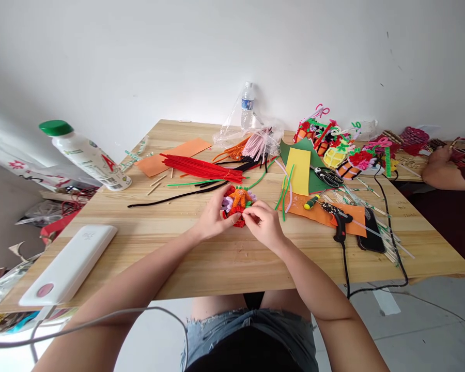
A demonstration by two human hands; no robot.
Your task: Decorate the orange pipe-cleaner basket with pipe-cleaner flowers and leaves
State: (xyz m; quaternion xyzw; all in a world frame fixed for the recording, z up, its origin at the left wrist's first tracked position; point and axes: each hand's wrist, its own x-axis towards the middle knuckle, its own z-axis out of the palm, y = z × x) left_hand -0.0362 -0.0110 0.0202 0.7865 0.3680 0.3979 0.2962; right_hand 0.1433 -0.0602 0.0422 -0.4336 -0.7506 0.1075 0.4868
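Observation:
Close to the front of the wooden table, both hands are on a small pipe-cleaner flower craft [240, 198] in orange, red, purple and green. My left hand [215, 216] wraps around its left side, thumb along the front. My right hand [264, 223] is at its lower right, with thumb and forefinger pinched against the red front part; any small piece between those fingertips is hidden. Just behind lies a bundle of red pipe cleaners [201, 168], with a black pipe cleaner [170, 197] stretching out to the left.
On the right are a hot glue gun [338, 219] with its cord, a phone [371, 232], scissors [327, 176] and several finished flower crafts [354, 163]. A white bottle [91, 157] and a power bank [70, 263] stand left. Another person's arm [444, 168] rests at far right.

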